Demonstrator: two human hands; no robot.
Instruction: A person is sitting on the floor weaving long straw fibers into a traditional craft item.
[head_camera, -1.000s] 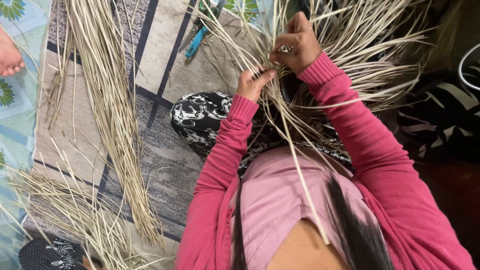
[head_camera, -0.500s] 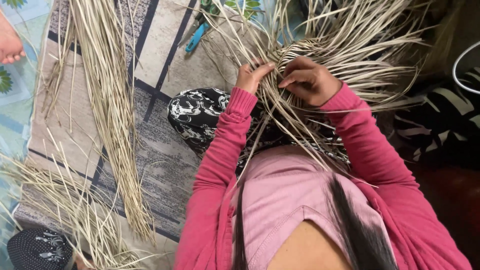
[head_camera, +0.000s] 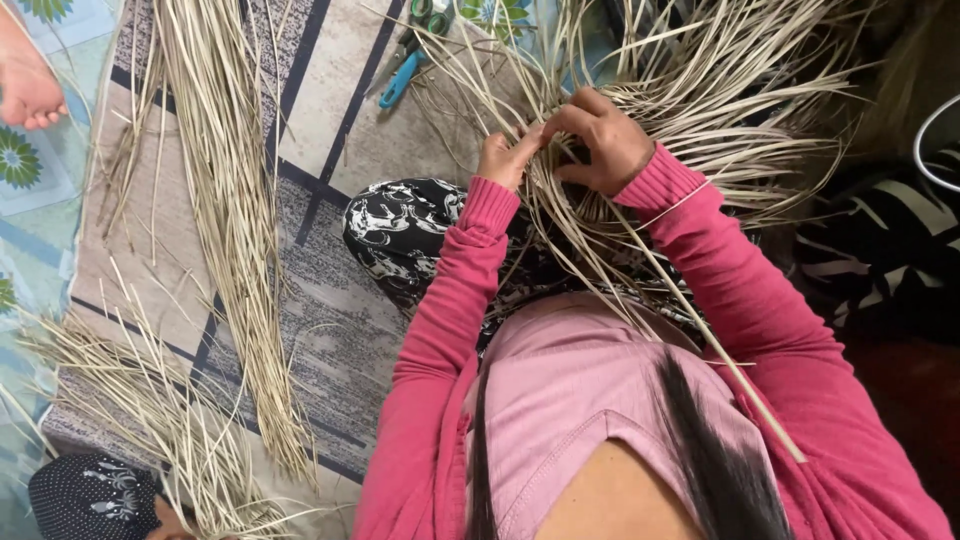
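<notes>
On patterned floor mat, straw strips

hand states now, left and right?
Left hand: shut, pinching the pale straw strips.
Right hand: shut, gripping the same straw strips.

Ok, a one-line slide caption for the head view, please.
Left hand and right hand grip pale straw strands above a patterned mat, scissors nearby.

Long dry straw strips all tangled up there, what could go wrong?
The left hand and right hand pinch thin pale dry straw strips; a sharp bend might snap one. One long loose strip crossing the right pink sleeve could snag. The blue-handled scissors lie half under strips, easy to brush against.
</notes>
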